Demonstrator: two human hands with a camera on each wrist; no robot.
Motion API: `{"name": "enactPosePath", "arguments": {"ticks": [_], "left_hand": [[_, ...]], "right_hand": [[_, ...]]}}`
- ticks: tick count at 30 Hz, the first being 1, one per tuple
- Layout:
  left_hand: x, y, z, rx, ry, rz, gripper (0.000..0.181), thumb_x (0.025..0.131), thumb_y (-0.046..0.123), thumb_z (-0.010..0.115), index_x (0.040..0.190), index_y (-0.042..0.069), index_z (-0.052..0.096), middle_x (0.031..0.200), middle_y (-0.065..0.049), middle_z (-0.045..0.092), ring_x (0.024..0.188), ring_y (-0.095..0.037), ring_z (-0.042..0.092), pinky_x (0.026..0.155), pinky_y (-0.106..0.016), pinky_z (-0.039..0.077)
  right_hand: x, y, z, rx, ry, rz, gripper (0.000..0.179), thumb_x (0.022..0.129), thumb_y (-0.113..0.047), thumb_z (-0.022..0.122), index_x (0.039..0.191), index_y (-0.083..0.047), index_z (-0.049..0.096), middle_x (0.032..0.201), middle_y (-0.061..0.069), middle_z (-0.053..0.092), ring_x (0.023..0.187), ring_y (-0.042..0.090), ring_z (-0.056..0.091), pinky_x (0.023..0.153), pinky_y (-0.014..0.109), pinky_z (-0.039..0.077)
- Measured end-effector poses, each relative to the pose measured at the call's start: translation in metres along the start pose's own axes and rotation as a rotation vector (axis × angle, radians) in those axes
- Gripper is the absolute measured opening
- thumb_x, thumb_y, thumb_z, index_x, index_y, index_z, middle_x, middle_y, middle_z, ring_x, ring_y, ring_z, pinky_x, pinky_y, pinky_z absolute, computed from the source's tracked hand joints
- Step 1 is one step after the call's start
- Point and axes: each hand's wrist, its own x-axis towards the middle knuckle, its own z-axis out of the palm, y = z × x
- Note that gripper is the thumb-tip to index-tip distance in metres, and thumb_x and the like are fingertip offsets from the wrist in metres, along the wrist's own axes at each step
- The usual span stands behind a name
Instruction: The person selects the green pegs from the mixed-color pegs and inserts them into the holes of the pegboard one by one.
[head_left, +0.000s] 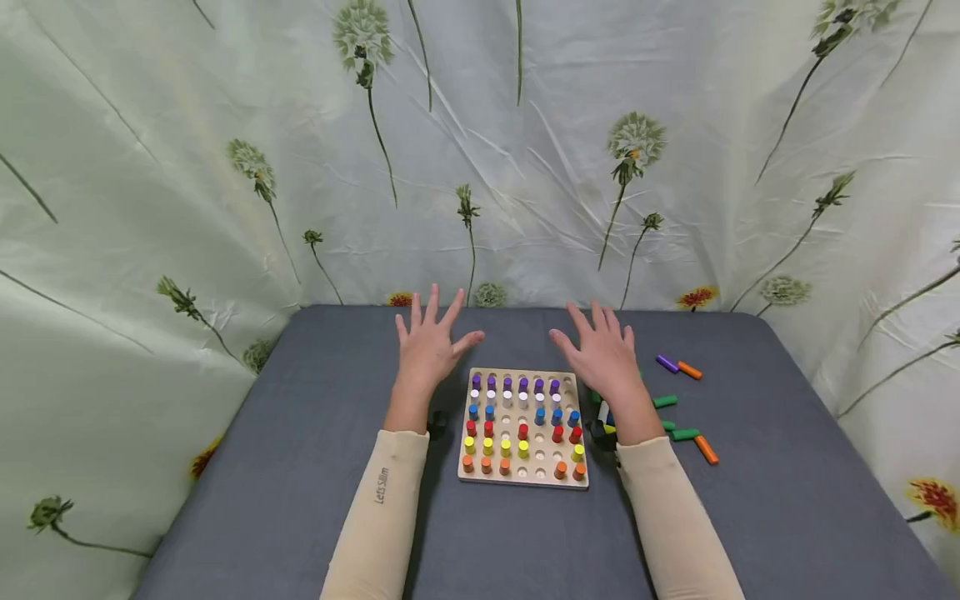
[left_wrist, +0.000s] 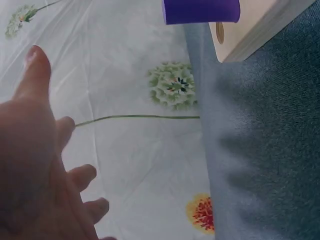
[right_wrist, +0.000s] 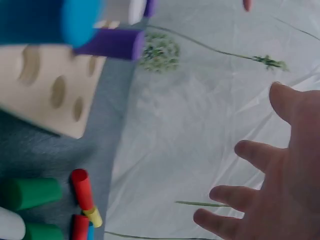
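A wooden pegboard (head_left: 522, 458) lies between the forearms, with rows of purple, white, blue, red, yellow and orange pegs standing in it. Some holes hold no peg, mostly toward the middle and right. Past its far left corner, my left hand (head_left: 427, 350) is raised with fingers spread, holding nothing. My right hand (head_left: 602, 358) is likewise spread and bare near the far right corner. The left wrist view shows a purple peg (left_wrist: 200, 11) at the board's corner. In the right wrist view, a blue peg (right_wrist: 40, 20) looms close to the camera.
Loose pegs lie right of the board, among them a purple peg (head_left: 667, 363), an orange peg (head_left: 707, 450) and a green peg (head_left: 685, 434). My right forearm partly hides others, including a red peg (right_wrist: 82, 190). Behind the grey table (head_left: 337, 500) hangs a flowered curtain (head_left: 540, 183).
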Motion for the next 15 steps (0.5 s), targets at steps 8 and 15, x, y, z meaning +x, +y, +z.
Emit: {"name": "enactPosePath", "arguments": {"ticks": [8, 15], "left_hand": [[-0.008, -0.001, -0.017, -0.076, -0.081, 0.106, 0.092, 0.097, 0.072, 0.052, 0.171, 0.036, 0.011, 0.177, -0.016, 0.022, 0.163, -0.046, 0.020, 0.130, -0.070, 0.015], [-0.018, -0.007, -0.032, -0.090, -0.189, 0.166, 0.101, 0.095, 0.068, 0.063, 0.171, 0.038, 0.004, 0.171, -0.022, 0.032, 0.156, -0.048, 0.036, 0.123, -0.069, 0.033]], "right_hand": [[-0.007, -0.004, -0.013, 0.049, 0.112, -0.040, 0.068, 0.111, -0.054, 0.045, 0.166, -0.017, 0.034, 0.155, 0.023, 0.054, 0.137, 0.046, 0.055, 0.111, 0.067, 0.045], [-0.014, 0.010, -0.018, 0.069, 0.178, -0.066, 0.063, 0.111, -0.054, 0.048, 0.158, -0.013, 0.046, 0.091, 0.010, 0.068, 0.072, 0.027, 0.061, 0.069, 0.042, 0.048]]}}
